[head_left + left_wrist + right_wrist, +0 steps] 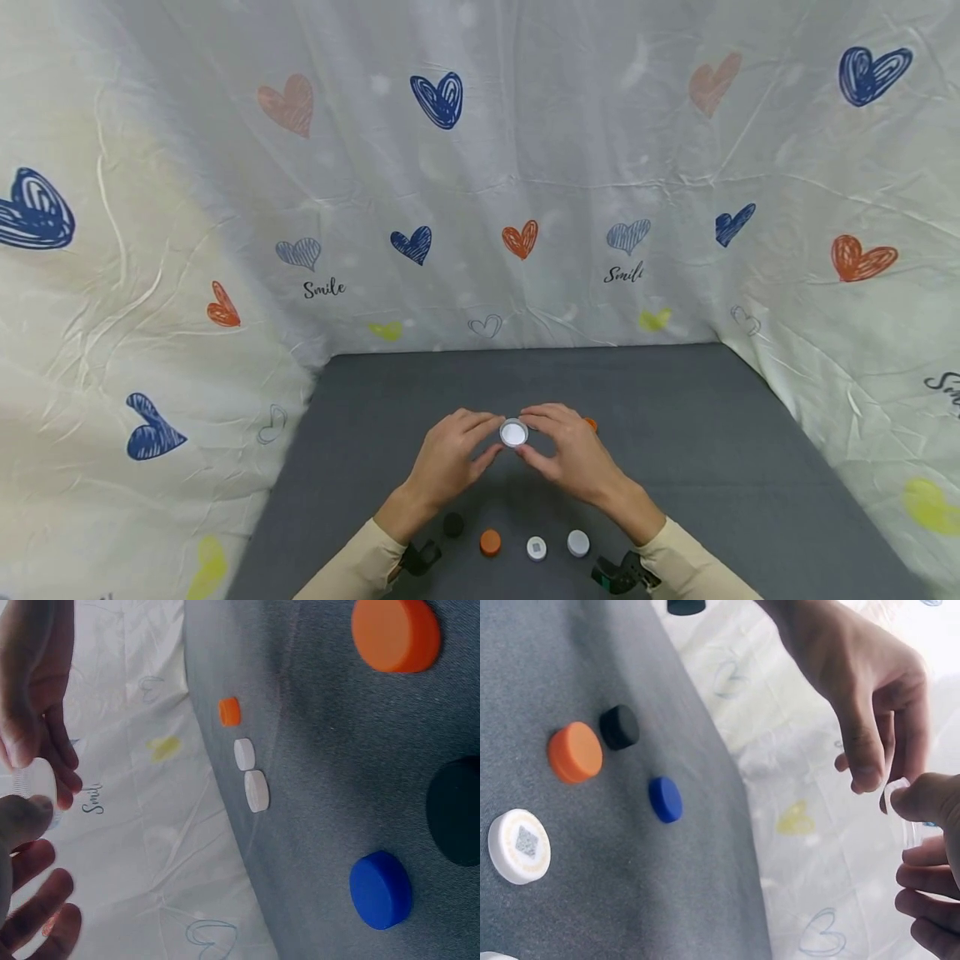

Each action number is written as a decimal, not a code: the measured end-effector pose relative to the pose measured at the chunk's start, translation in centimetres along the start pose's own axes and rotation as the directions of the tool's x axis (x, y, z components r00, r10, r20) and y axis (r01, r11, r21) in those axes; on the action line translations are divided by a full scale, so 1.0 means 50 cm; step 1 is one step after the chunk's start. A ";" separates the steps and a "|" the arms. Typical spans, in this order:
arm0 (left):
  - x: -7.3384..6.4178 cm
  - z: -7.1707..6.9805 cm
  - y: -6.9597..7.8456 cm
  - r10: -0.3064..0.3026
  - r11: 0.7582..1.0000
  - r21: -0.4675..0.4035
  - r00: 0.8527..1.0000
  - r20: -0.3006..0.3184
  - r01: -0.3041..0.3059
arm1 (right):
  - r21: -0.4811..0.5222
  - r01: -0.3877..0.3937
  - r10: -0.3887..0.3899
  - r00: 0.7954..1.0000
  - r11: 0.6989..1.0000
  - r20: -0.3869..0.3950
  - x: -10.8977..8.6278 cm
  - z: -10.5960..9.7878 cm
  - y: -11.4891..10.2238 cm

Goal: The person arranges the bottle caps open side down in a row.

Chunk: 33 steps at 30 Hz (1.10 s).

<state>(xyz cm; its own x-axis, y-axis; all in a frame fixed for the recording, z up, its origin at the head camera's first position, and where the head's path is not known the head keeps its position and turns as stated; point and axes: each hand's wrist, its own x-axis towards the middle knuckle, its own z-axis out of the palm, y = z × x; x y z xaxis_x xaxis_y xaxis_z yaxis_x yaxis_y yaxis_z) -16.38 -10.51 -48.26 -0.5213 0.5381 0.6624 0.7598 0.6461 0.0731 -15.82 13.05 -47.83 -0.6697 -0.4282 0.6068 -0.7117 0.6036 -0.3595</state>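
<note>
A round white cap [513, 432] is held up above the grey table [697, 433], between the two hands. The left hand [453, 457] pinches its left edge with fingertips and thumb; the right hand [573, 458] pinches its right edge likewise. Near these, a row on the table runs left to right: a black cap [453, 524], an orange cap [491, 542], a square-marked cap [536, 548] and a plain white cap [578, 543]. A blue cap [380, 890] lies farther off than the black one. At the far right, two pale caps [256, 791] sit side by side, near a small orange cap [229, 712]. A heart-printed curtain [480, 167] hangs beyond.
</note>
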 end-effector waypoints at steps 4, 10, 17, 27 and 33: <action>0.000 0.000 0.002 0.041 0.999 0.008 0.998 -0.047 -0.040 | 0.021 -0.009 0.008 1.000 1.000 0.016 0.000 -0.003 -0.001; 0.001 0.000 0.002 0.047 0.999 -0.006 0.996 -0.080 -0.048 | 0.041 -0.015 0.014 1.000 0.999 0.026 0.002 -0.010 -0.005; -0.001 0.008 0.006 -0.115 0.976 -0.191 0.992 -0.041 0.105 | 0.000 0.004 -0.004 1.000 1.000 0.013 0.004 -0.016 -0.004; -0.002 0.005 0.007 -0.398 0.727 -0.520 0.892 0.213 0.448 | 0.000 0.099 -0.099 0.994 0.995 -0.036 -0.002 -0.015 -0.001; 0.001 0.000 0.005 -0.421 0.641 -0.549 0.844 0.333 0.536 | -0.013 0.166 -0.166 0.985 0.986 -0.042 -0.003 -0.008 0.000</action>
<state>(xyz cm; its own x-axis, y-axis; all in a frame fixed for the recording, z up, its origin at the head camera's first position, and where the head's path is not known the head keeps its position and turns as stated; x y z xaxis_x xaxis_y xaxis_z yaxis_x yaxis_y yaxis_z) -16.18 -10.34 -48.20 -0.8890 0.3624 0.2799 0.4209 0.4060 0.8112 -15.63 13.36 -47.64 -0.5324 -0.4942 0.6873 -0.8103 0.5325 -0.2448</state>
